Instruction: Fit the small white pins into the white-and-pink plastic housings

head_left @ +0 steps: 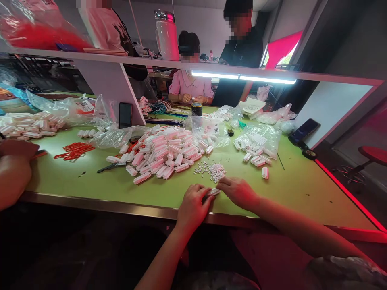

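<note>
Close to the table's front edge, my left hand grips a small white plastic connector housing between thumb and fingers. My right hand is closed in a pinch at the housing's far end; whatever its fingertips hold is too small to make out. Just beyond both hands lies a scatter of tiny white pieces. To the left rises a large heap of similar white housings, and one lone housing lies to the right.
A co-worker's hand rests at far left by red-orange strips. Tweezers or pliers lie beside the heap. Clear bags, a phone and a tape roll sit right. A shelf crosses overhead; people are behind it.
</note>
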Tool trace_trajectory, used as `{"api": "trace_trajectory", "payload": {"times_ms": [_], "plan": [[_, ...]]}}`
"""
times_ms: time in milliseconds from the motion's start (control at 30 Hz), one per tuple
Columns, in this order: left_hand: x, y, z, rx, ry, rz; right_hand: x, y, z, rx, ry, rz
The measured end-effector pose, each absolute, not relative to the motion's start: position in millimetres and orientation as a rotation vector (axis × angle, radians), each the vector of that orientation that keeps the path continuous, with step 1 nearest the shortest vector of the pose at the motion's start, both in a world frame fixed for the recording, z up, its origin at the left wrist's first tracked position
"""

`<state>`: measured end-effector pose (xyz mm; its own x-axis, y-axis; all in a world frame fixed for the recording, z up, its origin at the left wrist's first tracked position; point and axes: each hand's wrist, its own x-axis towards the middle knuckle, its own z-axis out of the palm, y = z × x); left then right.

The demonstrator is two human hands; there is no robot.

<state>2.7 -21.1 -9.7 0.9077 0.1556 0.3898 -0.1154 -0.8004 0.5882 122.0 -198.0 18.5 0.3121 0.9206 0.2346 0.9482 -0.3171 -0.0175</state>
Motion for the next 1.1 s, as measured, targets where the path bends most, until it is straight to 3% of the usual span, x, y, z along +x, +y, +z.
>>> {"api": "trace_trajectory", "payload": {"times_ms": [267, 567, 767, 900, 1100], "plan": [[5.4, -14.6, -14.8, 2.392, -0.025, 0.591, 113.7, -191.4, 24.2, -2.446, -1.966, -0.452], [6.1, -9.4, -17.3, 2.379, -0.058, 0.619, 101.0, -194.9, 23.7, -2.448, -1.762, -0.261], [3.7, -13.8, -11.5, 2.411, 0.004, 0.620, 133.7, -206.4, 20.1, -2.200, -1.354, -0.157], [3.3, -16.6, -9.1, 2.414, 0.036, 0.600, 161.2, -214.6, 20.8, -2.326, -1.176, -0.150], [2.4, -16.6, -10.0, 2.418, 0.041, 0.590, 154.4, -212.7, 22.5, -2.510, -1.338, -0.052]]}}
